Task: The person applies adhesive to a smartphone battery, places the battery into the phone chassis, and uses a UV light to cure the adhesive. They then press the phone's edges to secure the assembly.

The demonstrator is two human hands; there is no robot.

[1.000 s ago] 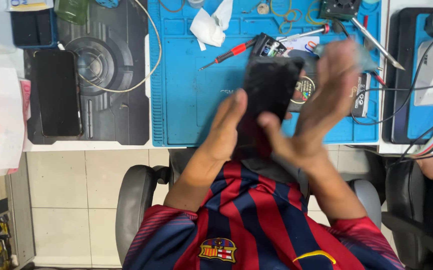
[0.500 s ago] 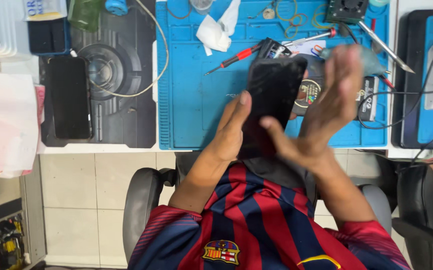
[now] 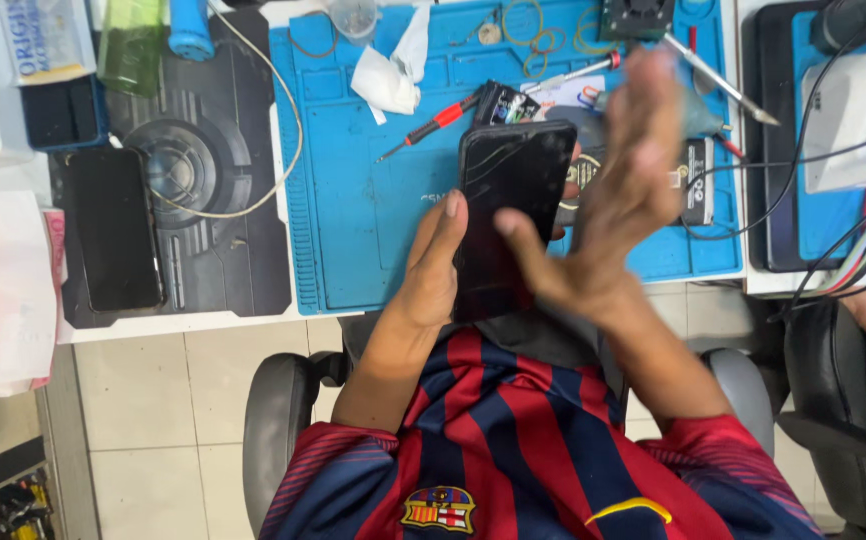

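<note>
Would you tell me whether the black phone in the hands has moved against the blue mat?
No; the black phone keeps overlapping the blue mat near the red screwdriver.

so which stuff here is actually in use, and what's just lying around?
In use:
black phone
left hand, holding it
right hand, open, blurred, beside it

Lying about:
red screwdriver
crumpled tissue
second phone
white cable
tweezers
blue mat

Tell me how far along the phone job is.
Done, by the look of it: the black phone is off the blue mat, its dark glass face whole. In hand: the left hand props it by one edge, while the right hand, open and blurred, sits against its other side. Left: the red screwdriver, tweezers and small parts lie loose on the mat.
</note>
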